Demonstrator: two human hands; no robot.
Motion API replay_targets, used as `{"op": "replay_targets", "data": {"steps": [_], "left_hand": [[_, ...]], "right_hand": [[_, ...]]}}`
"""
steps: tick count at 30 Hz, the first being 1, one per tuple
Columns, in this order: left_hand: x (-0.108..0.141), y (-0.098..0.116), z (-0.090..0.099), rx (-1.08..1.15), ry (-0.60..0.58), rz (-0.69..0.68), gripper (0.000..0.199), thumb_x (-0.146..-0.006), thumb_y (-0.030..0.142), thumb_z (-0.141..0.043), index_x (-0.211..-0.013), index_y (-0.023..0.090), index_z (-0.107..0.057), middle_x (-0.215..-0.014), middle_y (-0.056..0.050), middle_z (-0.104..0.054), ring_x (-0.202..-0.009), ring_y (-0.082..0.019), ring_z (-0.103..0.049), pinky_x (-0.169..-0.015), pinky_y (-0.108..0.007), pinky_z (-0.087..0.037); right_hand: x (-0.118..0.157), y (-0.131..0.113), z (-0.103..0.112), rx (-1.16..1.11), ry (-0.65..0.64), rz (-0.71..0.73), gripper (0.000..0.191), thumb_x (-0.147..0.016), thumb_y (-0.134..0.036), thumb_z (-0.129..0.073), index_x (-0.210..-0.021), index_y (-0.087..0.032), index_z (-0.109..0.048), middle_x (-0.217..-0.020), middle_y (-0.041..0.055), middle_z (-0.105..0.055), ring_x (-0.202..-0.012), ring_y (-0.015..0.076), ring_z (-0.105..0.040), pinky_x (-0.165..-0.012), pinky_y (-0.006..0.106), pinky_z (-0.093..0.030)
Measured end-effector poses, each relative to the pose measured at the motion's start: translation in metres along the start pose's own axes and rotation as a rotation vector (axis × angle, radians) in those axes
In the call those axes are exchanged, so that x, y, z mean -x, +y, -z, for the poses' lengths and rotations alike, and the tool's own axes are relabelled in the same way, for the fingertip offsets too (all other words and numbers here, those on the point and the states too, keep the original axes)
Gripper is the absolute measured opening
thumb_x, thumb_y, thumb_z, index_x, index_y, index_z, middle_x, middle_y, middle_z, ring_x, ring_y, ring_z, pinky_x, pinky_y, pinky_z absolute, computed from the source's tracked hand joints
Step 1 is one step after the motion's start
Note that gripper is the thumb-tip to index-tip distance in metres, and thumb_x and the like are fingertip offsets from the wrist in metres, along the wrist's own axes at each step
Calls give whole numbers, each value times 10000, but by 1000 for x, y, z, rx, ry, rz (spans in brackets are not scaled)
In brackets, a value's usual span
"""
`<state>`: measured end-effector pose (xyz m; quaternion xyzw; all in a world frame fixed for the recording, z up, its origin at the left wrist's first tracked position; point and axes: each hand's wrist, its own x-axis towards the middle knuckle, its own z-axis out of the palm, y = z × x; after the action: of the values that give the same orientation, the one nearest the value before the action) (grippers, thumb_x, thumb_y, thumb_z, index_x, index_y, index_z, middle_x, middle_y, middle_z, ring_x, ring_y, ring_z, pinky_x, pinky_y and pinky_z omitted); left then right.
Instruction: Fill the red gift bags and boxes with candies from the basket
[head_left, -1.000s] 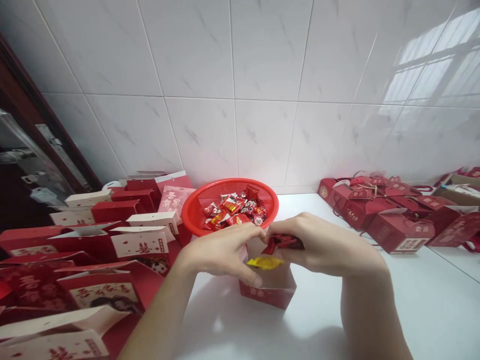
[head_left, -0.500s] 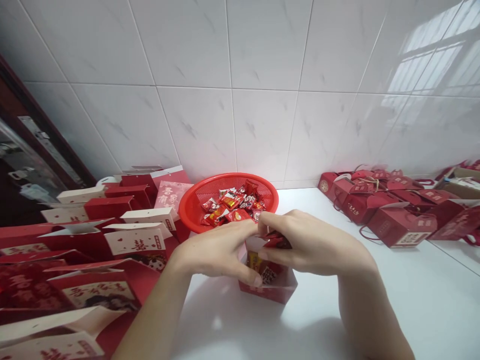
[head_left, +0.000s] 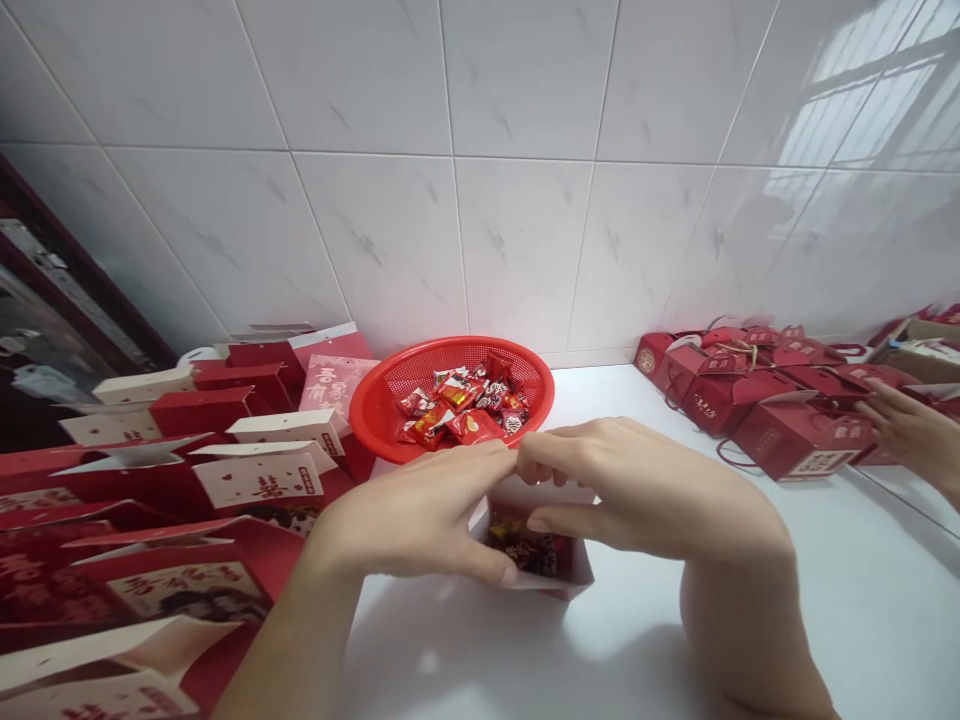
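At far left, a dark frame [head_left: 82,265], cut off by the edge, with blurred clutter behind. Below it, crowded rows of red and cream gift boxes [head_left: 251,478], overlapping, the nearest cut off at bottom left. Against the tiled wall [head_left: 525,240], a red mesh basket [head_left: 361,405] of wrapped sweets [head_left: 457,405], front rim partly hidden by the hands. Next, the left hand [head_left: 424,515], thumb spread wide from the fingers around the left side of a small box [head_left: 577,568]; gripping or merely resting, impossible to tell. Directly beneath both hands on the white table [head_left: 442,640], that same box, left wall largely covered, dark packets [head_left: 529,550] inside, too shadowed to count. Above its right side, the right hand [head_left: 630,490], fingers curled and partly hidden, thumb apart over the box's mouth. Farther right, bunched red boxes [head_left: 780,440]. At the right edge, another person's hand [head_left: 911,432], cut off, near a box, contact unclear.
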<state>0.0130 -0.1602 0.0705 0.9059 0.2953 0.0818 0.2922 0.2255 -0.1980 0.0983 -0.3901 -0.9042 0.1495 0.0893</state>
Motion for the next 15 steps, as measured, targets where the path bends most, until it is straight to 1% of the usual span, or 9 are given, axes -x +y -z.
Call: {"op": "replay_targets", "data": {"steps": [3, 8, 11, 15], "left_hand": [[5, 7, -2, -6, -50, 10, 556, -781, 492, -669, -1286, 285, -562, -1194, -47, -658, -1112, -304, -594, -907, -372, -476], [10, 9, -2, -36, -68, 86, 468, -805, 482, -661, -1226, 287, -597, -1157, -40, -662, -1070, -289, -605, -871, -344, -473], [8, 6, -4, -43, -56, 93, 423, -829, 501, -644, -1200, 300, -611, -1137, -30, -671, -1055, -282, -611, -868, -343, -468], [4, 7, -12, -75, 11, 105, 394, -901, 532, -539, -1219, 309, -608, -1139, -40, -678, -1059, -286, -616, -874, -359, -465]], "right_hand": [[13, 1, 3, 4, 46, 26, 52, -938, -249, -569, -941, -197, -568, -835, 9, -667, -680, 140, -602, -591, 245, -374], [30, -1, 8, 10, 112, 1, 73, -928, -274, -594, -908, -213, -560, -841, 4, -665, -681, 142, -599, -591, 257, -374], [35, 2, 9, 24, 124, -61, 89, -912, -296, -607, -901, -220, -561, -838, 10, -664, -678, 153, -603, -580, 263, -372], [33, 12, 8, 80, 119, -155, 114, -887, -304, -625, -894, -214, -554, -810, 16, -652, -659, 162, -594, -566, 263, -359]]}}
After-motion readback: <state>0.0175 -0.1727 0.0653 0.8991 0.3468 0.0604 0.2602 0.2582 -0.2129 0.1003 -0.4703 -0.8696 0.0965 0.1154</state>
